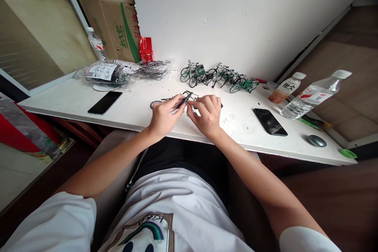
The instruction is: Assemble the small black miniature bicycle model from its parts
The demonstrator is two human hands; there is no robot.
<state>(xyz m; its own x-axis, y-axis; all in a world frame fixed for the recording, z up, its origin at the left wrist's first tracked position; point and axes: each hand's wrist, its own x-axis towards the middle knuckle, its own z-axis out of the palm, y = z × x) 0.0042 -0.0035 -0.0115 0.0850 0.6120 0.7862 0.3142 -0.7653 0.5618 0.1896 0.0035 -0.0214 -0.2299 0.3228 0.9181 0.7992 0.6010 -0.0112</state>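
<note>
Close to the table's front edge, my left hand (165,115) pinches a small black elongated part (185,99) between thumb and fingers. My right hand (207,115) is beside it, thumb and fingers pressed together at the near end of that part; whatever they hold there is too small to make out. On the table just behind both hands lie loose model bicycle parts, among them a small black wheel (154,104), partly covered by my fingers. Farther back, several small green and black model bicycles (218,75) stand in a row.
Clear plastic bags of parts (109,73) and thin black frames (152,70) lie back left, near a red box (146,49) and a carton (113,27). A phone (105,102) lies left, another phone (270,121) right, beside bottles (315,94) and a mouse (317,140).
</note>
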